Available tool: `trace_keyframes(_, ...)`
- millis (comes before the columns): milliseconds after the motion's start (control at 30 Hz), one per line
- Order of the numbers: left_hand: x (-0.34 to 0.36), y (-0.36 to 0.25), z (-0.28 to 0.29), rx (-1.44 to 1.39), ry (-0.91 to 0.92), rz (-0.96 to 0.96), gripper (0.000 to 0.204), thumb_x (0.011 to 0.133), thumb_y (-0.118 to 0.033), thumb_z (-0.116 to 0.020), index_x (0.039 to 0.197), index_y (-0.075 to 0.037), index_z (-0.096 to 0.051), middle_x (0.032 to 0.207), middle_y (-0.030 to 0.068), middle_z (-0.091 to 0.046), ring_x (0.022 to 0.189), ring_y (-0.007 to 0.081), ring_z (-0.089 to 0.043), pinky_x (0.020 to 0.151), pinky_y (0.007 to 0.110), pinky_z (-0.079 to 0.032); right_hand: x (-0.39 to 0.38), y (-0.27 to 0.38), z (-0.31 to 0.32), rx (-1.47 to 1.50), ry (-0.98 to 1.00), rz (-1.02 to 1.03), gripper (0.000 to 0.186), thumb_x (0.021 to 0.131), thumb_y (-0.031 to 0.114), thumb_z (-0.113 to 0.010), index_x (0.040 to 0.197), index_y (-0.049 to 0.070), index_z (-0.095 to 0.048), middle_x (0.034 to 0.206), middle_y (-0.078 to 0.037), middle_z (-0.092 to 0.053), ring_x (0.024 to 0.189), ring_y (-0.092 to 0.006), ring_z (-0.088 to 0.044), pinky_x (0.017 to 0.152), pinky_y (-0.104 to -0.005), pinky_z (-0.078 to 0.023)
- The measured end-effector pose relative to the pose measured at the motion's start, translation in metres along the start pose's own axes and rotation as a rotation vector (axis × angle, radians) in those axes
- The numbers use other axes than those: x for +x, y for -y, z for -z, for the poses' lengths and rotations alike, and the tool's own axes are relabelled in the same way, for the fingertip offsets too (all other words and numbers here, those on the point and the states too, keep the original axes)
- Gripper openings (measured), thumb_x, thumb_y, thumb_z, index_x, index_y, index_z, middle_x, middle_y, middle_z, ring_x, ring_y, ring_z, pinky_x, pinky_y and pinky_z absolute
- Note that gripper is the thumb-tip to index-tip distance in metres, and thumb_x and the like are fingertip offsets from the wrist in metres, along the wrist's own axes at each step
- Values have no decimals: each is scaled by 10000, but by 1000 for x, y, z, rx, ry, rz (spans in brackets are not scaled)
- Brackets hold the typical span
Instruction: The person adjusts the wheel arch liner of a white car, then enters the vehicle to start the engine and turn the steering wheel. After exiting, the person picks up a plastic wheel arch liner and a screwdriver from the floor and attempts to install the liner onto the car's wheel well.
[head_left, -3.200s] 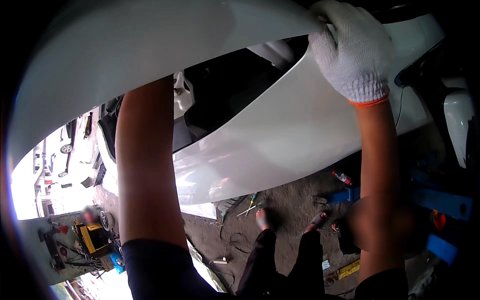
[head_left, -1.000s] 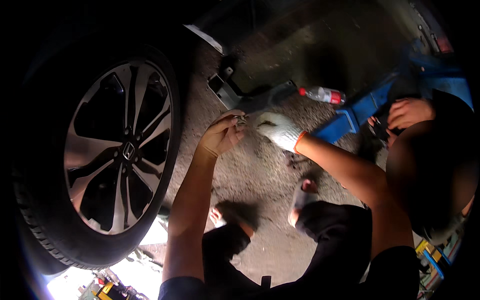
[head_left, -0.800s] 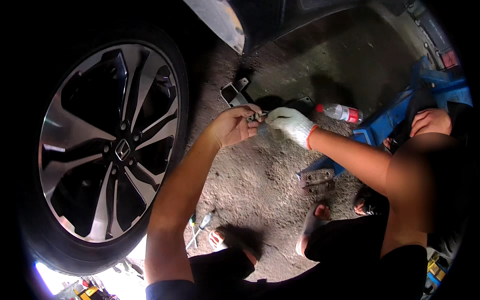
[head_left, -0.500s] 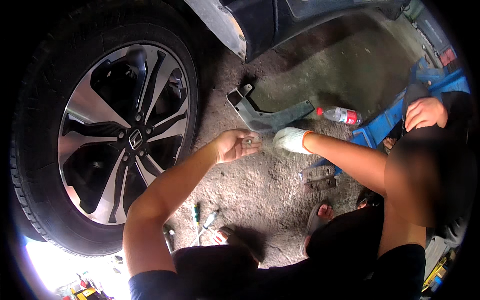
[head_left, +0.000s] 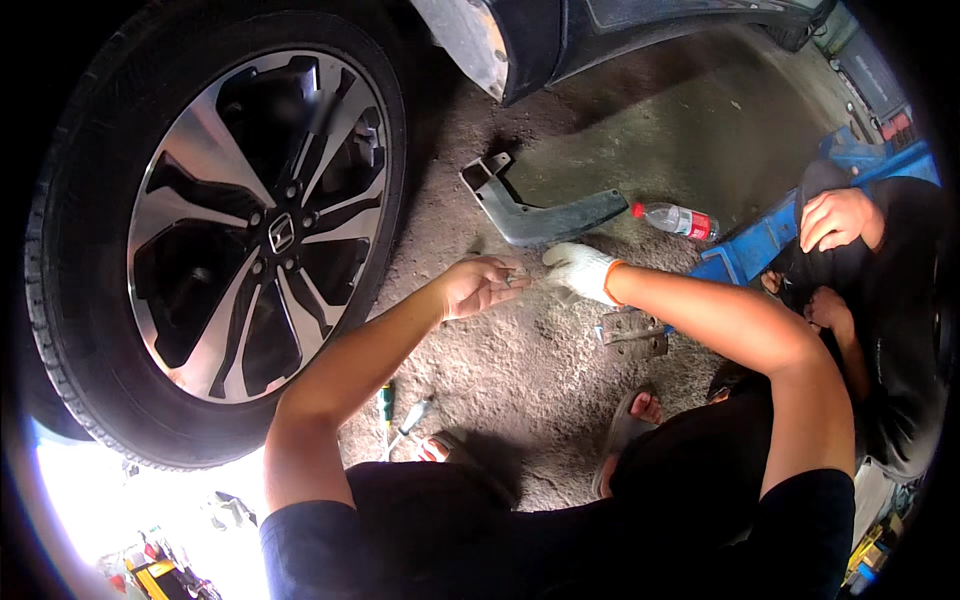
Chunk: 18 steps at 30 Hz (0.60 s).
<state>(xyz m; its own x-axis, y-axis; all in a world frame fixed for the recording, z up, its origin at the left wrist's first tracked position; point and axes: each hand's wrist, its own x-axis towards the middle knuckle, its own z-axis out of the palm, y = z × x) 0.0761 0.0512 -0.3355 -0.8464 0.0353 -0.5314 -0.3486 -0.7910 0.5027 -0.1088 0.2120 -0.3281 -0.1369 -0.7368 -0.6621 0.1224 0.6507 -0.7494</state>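
My bare left hand [head_left: 478, 288] is turned palm up above the ground, fingers half curled. On its fingers rests a small metal piece [head_left: 510, 281], too small to name exactly. Just to its right is my right hand [head_left: 582, 272], in a white knit glove with an orange cuff edge. Its thumb stands apart from the half-bent fingers, and nothing shows between them. A small gap separates the two hands. Beyond them, a grey angled plastic trim piece [head_left: 545, 220] lies on the ground.
A car wheel [head_left: 170, 165] fills the left side, below dark bodywork [head_left: 600, 40]. To the right are a red-capped bottle [head_left: 680, 220], a drilled metal block [head_left: 635, 333], a blue steel beam [head_left: 750, 250] and another person [head_left: 905, 300]. Screwdrivers [head_left: 410, 418] lie near my foot.
My gloved right hand's thumb has lifted away from its fingers, and the hand has come slightly nearer my left. The view has shifted a little. A second hand of the other person now shows.
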Motion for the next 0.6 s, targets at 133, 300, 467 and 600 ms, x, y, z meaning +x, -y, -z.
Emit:
trace_keyframes(133, -6, 16, 19, 109, -160, 10, 447, 897, 147, -480, 1335, 68, -448, 1286, 223, -542, 1174, 297, -597, 1043, 352, -517, 2, 0, 2, -173, 94, -18, 405, 871, 104, -661, 1242, -22, -561, 916, -127, -653, 730, -203, -634, 622, -363, -554)
trace_keyframes(300, 2, 63, 72, 321, -483, 105, 391, 948, 29, -526, 1330, 75, -462, 1204, 273, -592, 1027, 342, -668, 865, 393, -596, -7, -11, 0, -356, 121, -22, 348, 877, 128, -617, 1190, -25, -607, 905, -124, -680, 688, -198, -653, 584, -361, -555)
trace_keyframes(467, 20, 87, 122, 452, -516, 50, 317, 948, -20, -470, 1253, 45, -525, 1020, 289, -622, 936, 388, -696, 703, 524, -602, -18, -11, 15, -532, 266, -61, 393, 899, 172, -612, 1229, -41, -596, 943, -135, -682, 760, -213, -668, 614, -372, -565)
trace_keyframes(600, 55, 99, 154, 2222, 5, 220, 378, 919, -262, -536, 1280, -159, -581, 1082, 150, -644, 1025, 273, -608, 758, 480, -504, -15, -9, 8, -482, 220, -65, 352, 894, 231, -602, 1121, -33, -650, 1049, -176, -683, 852, -254, -669, 728, -406, -565)
